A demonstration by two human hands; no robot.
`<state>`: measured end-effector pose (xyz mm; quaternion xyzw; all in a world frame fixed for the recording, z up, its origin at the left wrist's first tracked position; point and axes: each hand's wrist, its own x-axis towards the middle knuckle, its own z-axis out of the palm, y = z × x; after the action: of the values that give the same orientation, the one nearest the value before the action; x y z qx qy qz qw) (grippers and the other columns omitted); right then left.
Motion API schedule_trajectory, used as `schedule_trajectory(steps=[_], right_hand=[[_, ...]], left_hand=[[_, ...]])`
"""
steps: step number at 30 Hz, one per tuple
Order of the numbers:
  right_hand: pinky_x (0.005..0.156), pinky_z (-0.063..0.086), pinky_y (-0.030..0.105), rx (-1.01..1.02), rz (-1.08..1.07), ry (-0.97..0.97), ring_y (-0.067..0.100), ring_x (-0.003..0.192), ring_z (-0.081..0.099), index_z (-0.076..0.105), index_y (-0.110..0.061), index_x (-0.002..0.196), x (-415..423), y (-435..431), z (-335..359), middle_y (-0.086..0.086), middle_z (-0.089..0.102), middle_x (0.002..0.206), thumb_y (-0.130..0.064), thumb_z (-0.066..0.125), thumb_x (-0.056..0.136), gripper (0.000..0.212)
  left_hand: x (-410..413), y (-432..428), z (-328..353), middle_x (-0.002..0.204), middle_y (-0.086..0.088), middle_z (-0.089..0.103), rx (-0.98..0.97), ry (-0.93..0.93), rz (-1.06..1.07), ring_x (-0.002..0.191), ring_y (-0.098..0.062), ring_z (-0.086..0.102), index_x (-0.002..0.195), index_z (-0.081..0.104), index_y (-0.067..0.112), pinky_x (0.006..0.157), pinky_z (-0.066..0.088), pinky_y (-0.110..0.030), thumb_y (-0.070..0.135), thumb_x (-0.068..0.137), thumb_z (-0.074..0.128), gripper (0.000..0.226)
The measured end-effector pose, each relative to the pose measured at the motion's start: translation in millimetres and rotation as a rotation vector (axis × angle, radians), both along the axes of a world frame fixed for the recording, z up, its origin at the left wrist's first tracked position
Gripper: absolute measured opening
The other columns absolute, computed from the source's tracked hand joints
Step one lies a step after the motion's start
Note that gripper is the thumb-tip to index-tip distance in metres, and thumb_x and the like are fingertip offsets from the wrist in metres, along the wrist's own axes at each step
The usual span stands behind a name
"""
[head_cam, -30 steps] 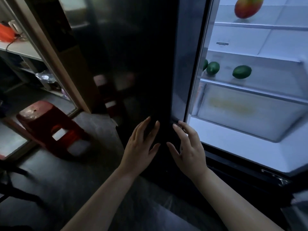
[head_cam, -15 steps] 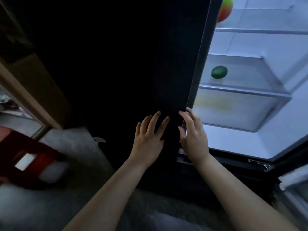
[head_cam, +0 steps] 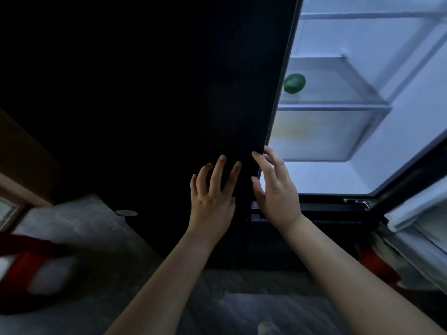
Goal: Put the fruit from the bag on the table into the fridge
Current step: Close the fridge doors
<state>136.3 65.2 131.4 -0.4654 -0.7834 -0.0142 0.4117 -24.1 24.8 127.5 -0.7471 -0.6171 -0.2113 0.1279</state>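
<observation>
The fridge stands open, its white inside lit. One green fruit [head_cam: 294, 83] lies on a glass shelf [head_cam: 338, 102], partly hidden by the black fridge door [head_cam: 217, 81]. My left hand [head_cam: 211, 199] lies flat on the door's front near its lower edge, fingers spread, holding nothing. My right hand [head_cam: 275, 192] is at the door's free edge, thumb and forefinger on the front, the other fingers curled behind the edge. No bag or table is in view.
A frosted drawer [head_cam: 321, 134] sits under the shelf. The fridge's other door [head_cam: 423, 213] hangs open at the right, with something red [head_cam: 377, 267] below it. A red stool [head_cam: 21, 267] stands on the grey floor at the left, blurred.
The black door has swung right across the opening, hiding the red-green fruit and two of the green fruits. Both hands stayed on the door. The view has shifted left and closer.
</observation>
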Motion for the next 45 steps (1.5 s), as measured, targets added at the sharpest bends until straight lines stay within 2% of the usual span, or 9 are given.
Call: schedule_trajectory(steps=[3, 8, 18, 26, 35, 39, 42, 45], right_hand=[[0.093, 0.047, 0.029, -0.044, -0.039, -0.024, 0.022, 0.128, 0.043, 0.035, -0.018, 0.141, 1, -12, 0, 0.010, 0.034, 0.146, -0.014, 0.060, 0.092, 0.055], [0.106, 0.037, 0.030, -0.083, -0.107, -0.064, 0.024, 0.127, 0.042, 0.042, -0.009, 0.138, 17, -41, 1, 0.011, 0.043, 0.140, -0.012, 0.059, 0.089, 0.052], [0.111, 0.031, 0.031, -0.129, -0.222, -0.110, 0.021, 0.131, 0.039, 0.044, -0.009, 0.136, 78, -95, 12, 0.009, 0.044, 0.140, -0.017, 0.060, 0.088, 0.052], [0.111, 0.031, 0.036, -0.177, -0.333, -0.125, 0.022, 0.134, 0.036, 0.042, -0.013, 0.138, 169, -149, 11, 0.007, 0.041, 0.143, -0.023, 0.059, 0.089, 0.053], [0.111, 0.033, 0.037, -0.217, -0.477, -0.121, 0.023, 0.132, 0.038, 0.043, -0.012, 0.137, 295, -232, 2, 0.009, 0.043, 0.141, -0.022, 0.061, 0.087, 0.053], [0.109, 0.035, 0.038, -0.242, -0.542, -0.114, 0.024, 0.130, 0.040, 0.047, -0.010, 0.133, 345, -269, -7, 0.010, 0.045, 0.139, -0.018, 0.063, 0.085, 0.051], [0.108, 0.036, 0.039, -0.247, -0.575, -0.124, 0.025, 0.128, 0.043, 0.050, -0.008, 0.131, 378, -295, -15, 0.011, 0.047, 0.136, -0.015, 0.065, 0.083, 0.050], [0.108, 0.038, 0.040, -0.287, -0.601, -0.147, 0.025, 0.129, 0.042, 0.050, -0.009, 0.132, 405, -315, -25, 0.011, 0.047, 0.136, -0.018, 0.063, 0.086, 0.048]], left_hand=[[0, -3, 0, 0.153, -0.012, 0.013, -0.008, -0.030, -0.032, 0.134, -0.036, 0.023, 0.148, 0.027, 0.021, 0.104, 0.034, -0.058, 0.026, 0.078, 0.069, 0.081], [9, -17, 5, 0.156, -0.011, 0.009, -0.056, -0.109, -0.061, 0.141, -0.033, 0.016, 0.149, 0.021, 0.022, 0.109, 0.029, -0.057, 0.031, 0.082, 0.065, 0.081], [63, -51, 17, 0.155, -0.011, 0.017, -0.062, -0.115, -0.212, 0.141, -0.031, 0.021, 0.149, 0.024, 0.021, 0.105, 0.033, -0.056, 0.028, 0.081, 0.066, 0.080], [155, -85, 19, 0.153, -0.013, 0.025, -0.082, -0.120, -0.349, 0.138, -0.033, 0.025, 0.146, 0.032, 0.018, 0.106, 0.032, -0.053, 0.023, 0.080, 0.067, 0.075], [284, -137, 13, 0.155, -0.010, 0.024, -0.187, -0.087, -0.502, 0.141, -0.030, 0.023, 0.148, 0.027, 0.022, 0.109, 0.030, -0.054, 0.027, 0.080, 0.067, 0.079], [337, -157, 3, 0.158, -0.008, 0.016, -0.260, -0.015, -0.585, 0.145, -0.027, 0.014, 0.150, 0.017, 0.025, 0.113, 0.023, -0.051, 0.033, 0.087, 0.060, 0.077], [371, -173, -4, 0.160, -0.004, 0.001, -0.320, 0.059, -0.635, 0.146, -0.024, -0.002, 0.151, 0.003, 0.029, 0.118, 0.008, -0.046, 0.036, 0.093, 0.050, 0.075], [397, -187, -11, 0.159, -0.001, -0.008, -0.341, 0.104, -0.677, 0.146, -0.022, -0.011, 0.150, -0.006, 0.031, 0.116, -0.005, -0.039, 0.037, 0.096, 0.044, 0.074]])
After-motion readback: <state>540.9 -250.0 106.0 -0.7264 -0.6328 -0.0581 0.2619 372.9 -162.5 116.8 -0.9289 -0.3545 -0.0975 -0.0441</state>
